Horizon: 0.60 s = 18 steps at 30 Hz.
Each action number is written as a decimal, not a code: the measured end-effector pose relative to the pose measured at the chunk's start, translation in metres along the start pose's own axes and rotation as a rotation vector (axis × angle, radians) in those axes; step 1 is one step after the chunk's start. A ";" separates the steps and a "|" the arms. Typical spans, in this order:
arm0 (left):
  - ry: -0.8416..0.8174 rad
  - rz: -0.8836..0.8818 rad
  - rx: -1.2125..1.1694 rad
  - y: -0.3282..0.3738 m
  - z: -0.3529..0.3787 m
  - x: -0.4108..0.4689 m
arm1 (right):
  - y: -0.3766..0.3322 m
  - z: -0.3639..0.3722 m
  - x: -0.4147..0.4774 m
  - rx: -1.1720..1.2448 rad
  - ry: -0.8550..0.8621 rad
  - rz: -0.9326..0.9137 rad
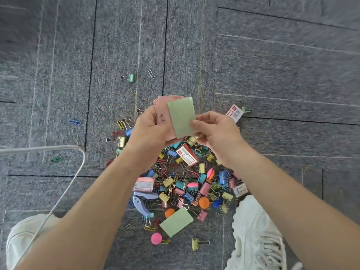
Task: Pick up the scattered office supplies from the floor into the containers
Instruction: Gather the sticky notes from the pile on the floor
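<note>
Green sticky pad [181, 117] is held up over the floor, pinched at its near right edge by the right grip [216, 137], thumb and fingers clamped on it. Left grip [150, 129] is curled around a pink pad [161, 114] that sits just behind and left of the green one, touching it. Below the hands, on the grey carpet floor [272, 65], is the main pile of coloured binder clips [185, 185] mixed with paper clips. A red-white staple box [187, 154] lies at the pile's far side, another staple box [143, 184] at its left, a third [234, 113] far right by itself. Purple hole punch [142, 203] is at the near left of the pile. Second green pad [176, 222] lies flat at the near edge, a pink ball pin [156, 238] just nearer. Orange disc [204, 202] sits among the clips. Stray green binder clip [131, 77] is far out and a blue paper clip [75, 122] lies well left. White cable [58, 191] loops on the left. White-trousered knees [253, 230] frame the near corners.
</note>
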<state>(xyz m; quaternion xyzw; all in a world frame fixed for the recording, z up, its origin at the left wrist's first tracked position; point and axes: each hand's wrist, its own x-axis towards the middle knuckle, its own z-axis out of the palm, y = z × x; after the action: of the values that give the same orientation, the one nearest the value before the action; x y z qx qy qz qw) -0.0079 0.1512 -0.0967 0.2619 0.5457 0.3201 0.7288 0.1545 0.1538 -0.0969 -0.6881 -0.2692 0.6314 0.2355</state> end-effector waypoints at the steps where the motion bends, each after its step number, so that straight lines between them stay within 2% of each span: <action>1: 0.008 -0.015 -0.003 -0.001 0.005 0.002 | 0.004 -0.002 0.000 0.053 0.029 0.007; 4: 0.094 -0.009 0.080 -0.006 0.016 0.008 | 0.009 -0.008 -0.001 0.124 0.088 -0.002; 8: 0.268 0.043 0.281 -0.009 0.024 0.019 | 0.007 -0.022 0.002 0.021 0.052 -0.049; 10: 0.280 0.044 0.302 -0.006 0.024 0.021 | 0.011 -0.033 0.006 -0.152 0.044 -0.078; 12: 0.275 0.059 0.314 -0.003 0.021 0.021 | 0.017 -0.044 0.007 -0.510 0.019 -0.147; 14: 0.281 0.082 0.307 0.000 0.018 0.018 | 0.024 -0.044 -0.001 -0.806 -0.181 -0.197; 16: 0.293 0.095 0.301 -0.002 0.015 0.012 | 0.034 -0.025 -0.015 -0.954 -0.456 -0.210; 18: 0.312 0.090 0.307 -0.008 0.014 0.005 | 0.056 0.001 -0.025 -1.175 -0.650 -0.280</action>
<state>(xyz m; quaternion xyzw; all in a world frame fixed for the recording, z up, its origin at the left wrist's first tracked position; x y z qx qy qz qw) 0.0077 0.1490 -0.1020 0.3412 0.6818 0.3019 0.5723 0.1558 0.0956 -0.1154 -0.4361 -0.7103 0.5187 -0.1902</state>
